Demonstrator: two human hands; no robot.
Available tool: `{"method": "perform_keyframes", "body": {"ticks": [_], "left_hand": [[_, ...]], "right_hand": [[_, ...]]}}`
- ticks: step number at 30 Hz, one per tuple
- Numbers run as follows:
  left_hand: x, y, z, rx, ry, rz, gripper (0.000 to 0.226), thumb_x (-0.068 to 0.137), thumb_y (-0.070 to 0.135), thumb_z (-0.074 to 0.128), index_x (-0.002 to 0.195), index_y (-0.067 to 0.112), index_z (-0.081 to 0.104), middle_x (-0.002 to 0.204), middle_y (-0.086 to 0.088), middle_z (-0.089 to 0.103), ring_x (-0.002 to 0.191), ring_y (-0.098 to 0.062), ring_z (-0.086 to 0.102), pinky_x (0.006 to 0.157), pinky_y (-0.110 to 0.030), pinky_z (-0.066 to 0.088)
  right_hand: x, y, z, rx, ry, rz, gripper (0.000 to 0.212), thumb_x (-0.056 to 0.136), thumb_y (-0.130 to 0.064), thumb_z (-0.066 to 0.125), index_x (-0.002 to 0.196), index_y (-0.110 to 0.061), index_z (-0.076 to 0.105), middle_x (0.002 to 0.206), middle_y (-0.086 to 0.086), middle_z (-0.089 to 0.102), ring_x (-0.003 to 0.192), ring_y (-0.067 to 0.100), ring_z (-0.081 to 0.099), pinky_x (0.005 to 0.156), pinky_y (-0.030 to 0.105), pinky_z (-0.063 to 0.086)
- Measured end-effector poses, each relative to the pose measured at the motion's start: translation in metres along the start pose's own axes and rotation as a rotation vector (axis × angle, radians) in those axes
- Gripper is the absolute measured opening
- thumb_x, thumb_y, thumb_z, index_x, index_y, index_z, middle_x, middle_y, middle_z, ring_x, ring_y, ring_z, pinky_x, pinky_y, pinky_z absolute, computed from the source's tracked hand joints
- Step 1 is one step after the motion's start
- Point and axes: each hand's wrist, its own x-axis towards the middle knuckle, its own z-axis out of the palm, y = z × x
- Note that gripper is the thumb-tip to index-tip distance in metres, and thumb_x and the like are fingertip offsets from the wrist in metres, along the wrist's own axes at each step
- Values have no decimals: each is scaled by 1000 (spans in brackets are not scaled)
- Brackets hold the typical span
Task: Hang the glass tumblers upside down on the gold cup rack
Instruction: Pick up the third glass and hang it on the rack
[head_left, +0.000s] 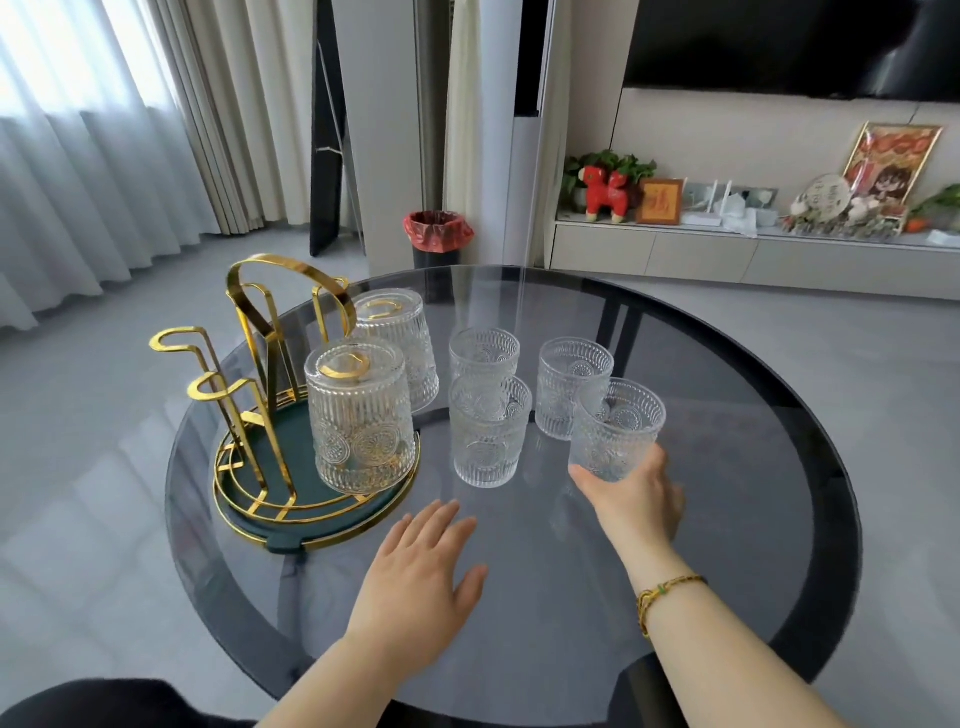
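Observation:
The gold cup rack (249, 332) stands on a round green tray (291, 499) at the table's left. Two embossed glass tumblers hang upside down on its prongs, one in front (361, 421) and one behind (397, 345). Three more tumblers stand upright mid-table: one in front (488, 434), one behind it (483, 353), one to the right (571, 387). My right hand (636, 499) is wrapped around the base of a fourth tumbler (615, 428), which is tilted slightly. My left hand (421, 571) hovers flat and open over the table near the tray, holding nothing.
The round smoked-glass table (727, 467) has a dark rim. Beyond it stand a red-lined bin (438, 236), curtains at the left, and a low cabinet (727, 254) with ornaments at the right. A gold bracelet (670, 595) circles my right wrist.

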Motion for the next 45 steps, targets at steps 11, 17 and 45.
{"method": "perform_keyframes", "body": {"ticks": [11,17,45], "left_hand": [[-9,9,-28,-114,35,19,44,86,34,58,127,23,46,139,4,43,129,-11,36,105,-26,27],[-14,8,-90,-216,508,211,27,82,25,50,93,7,67,96,-4,70,101,-15,53,88,-26,37],[4,-70,-156,83,433,-145,46,77,40,48,96,2,68,94,-14,72,96,-35,64,72,-51,53]], "right_hand": [[-11,3,-19,350,-38,-111,65,59,-20,77,110,-24,36,103,-7,48,94,16,49,74,25,36],[-7,-32,-49,386,-101,-317,66,58,-16,76,111,-33,39,111,-7,46,101,12,47,80,26,36],[22,-300,-17,-75,-458,-653,83,60,-38,75,127,-11,35,134,7,44,114,22,45,86,30,34]]}}
